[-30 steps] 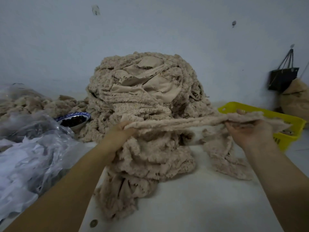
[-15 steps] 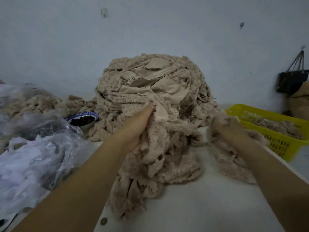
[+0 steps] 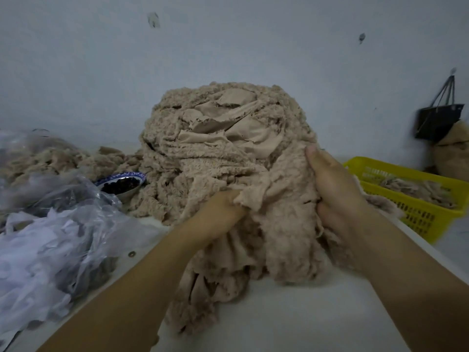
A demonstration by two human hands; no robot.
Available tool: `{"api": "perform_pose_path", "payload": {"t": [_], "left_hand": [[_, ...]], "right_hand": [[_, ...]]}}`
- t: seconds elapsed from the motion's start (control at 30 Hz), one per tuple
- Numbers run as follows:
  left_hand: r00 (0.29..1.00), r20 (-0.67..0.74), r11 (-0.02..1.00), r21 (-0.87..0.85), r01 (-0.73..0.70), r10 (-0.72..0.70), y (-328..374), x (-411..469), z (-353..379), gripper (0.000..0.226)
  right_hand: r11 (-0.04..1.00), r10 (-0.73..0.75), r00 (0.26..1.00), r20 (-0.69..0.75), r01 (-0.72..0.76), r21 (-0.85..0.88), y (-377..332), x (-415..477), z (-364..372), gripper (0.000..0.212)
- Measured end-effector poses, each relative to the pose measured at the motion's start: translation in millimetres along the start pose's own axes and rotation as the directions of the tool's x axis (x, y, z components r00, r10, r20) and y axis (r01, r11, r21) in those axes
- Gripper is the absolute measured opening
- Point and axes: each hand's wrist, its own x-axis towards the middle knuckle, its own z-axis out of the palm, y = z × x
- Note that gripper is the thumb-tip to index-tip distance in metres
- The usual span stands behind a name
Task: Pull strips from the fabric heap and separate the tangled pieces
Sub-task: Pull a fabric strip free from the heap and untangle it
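Note:
A tall heap of beige fleecy fabric strips point(image 3: 223, 138) stands in the middle of the white table point(image 3: 291, 313). A bunch of strips point(image 3: 276, 224) hangs down from the heap's front toward me. My left hand point(image 3: 220, 212) grips the left edge of this bunch, its fingers buried in the fabric. My right hand point(image 3: 335, 189) holds the bunch's right side, thumb up on the fleece and fingers wrapped behind it.
A yellow plastic basket point(image 3: 416, 214) with some strips stands at the right. A blue-rimmed bowl point(image 3: 121, 184) of dark bits sits left of the heap. Clear plastic bags point(image 3: 50, 237) with white scraps cover the left. A black bag point(image 3: 436, 120) hangs on the wall.
A second ago both hands held one strip stretched out level. That strip is gone from my hands, and both have moved into the heap's front and gripped a hanging bunch.

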Motion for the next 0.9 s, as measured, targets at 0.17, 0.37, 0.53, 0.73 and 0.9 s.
{"api": "perform_pose_path", "payload": {"t": [0.17,0.37,0.53,0.73,0.9], "left_hand": [[0.940,-0.254,0.897,-0.430,0.101,-0.228,-14.0,8.0,-28.1,0.030],[0.931,-0.127,0.509,-0.858,0.070,-0.342,9.4,16.1,-40.6,0.030],[0.897,-0.173,0.503,-0.862,0.062,-0.406,5.7,18.6,-49.1,0.020],[0.929,-0.076,0.482,-0.868,0.117,-0.363,7.4,9.9,-35.5,0.038],[0.984,-0.094,0.966,-0.227,0.125,-0.149,-9.5,-5.1,-8.5,0.042]], "right_hand": [[0.990,-0.022,0.993,-0.113,0.007,-0.138,3.8,4.5,-16.3,0.028],[0.867,-0.077,0.993,0.092,0.112,-0.486,12.8,-1.0,-21.5,0.066],[0.780,-0.040,0.985,0.167,0.136,-0.611,13.0,-1.7,-29.6,0.051],[0.796,0.017,0.976,0.215,0.117,-0.595,14.6,-3.9,-36.2,0.049],[0.965,0.044,0.992,0.115,-0.012,-0.263,36.9,-13.9,-28.6,0.034]]}}
